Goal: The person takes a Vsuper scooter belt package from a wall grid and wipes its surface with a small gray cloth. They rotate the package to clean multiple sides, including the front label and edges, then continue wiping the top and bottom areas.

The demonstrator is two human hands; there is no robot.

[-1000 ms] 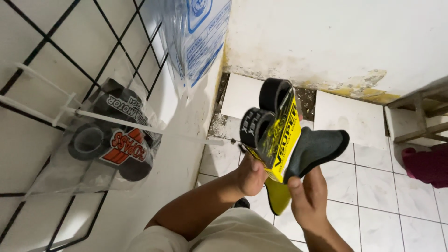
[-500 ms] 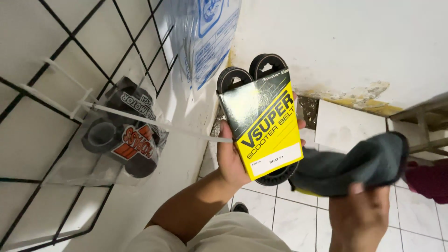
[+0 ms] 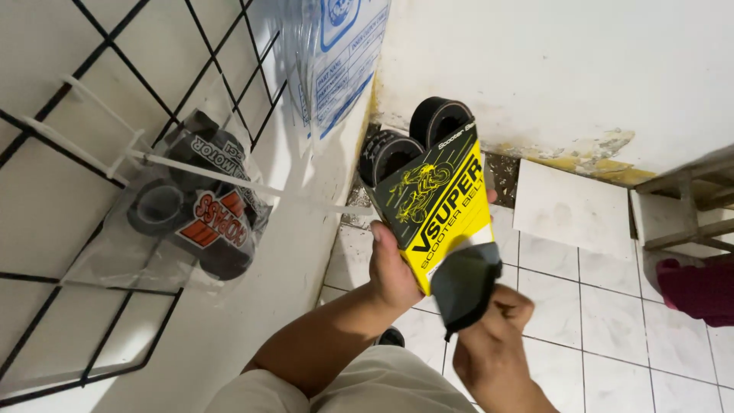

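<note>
Two hands meet in the head view: the left hand (image 3: 394, 268) grips the yellow belt package (image 3: 436, 206), while the right hand (image 3: 497, 336), at five o'clock, has brought its clutched dark cloth (image 3: 466, 283) onto the package's lower corner, evidently wiping it.

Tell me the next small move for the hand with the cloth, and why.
Probably drag the dark cloth up the yellow sleeve of the belt pack. The right hand presses it only against the lower corner, while the left hand holds the pack up, leaving the upper part uncovered by the cloth.
</note>
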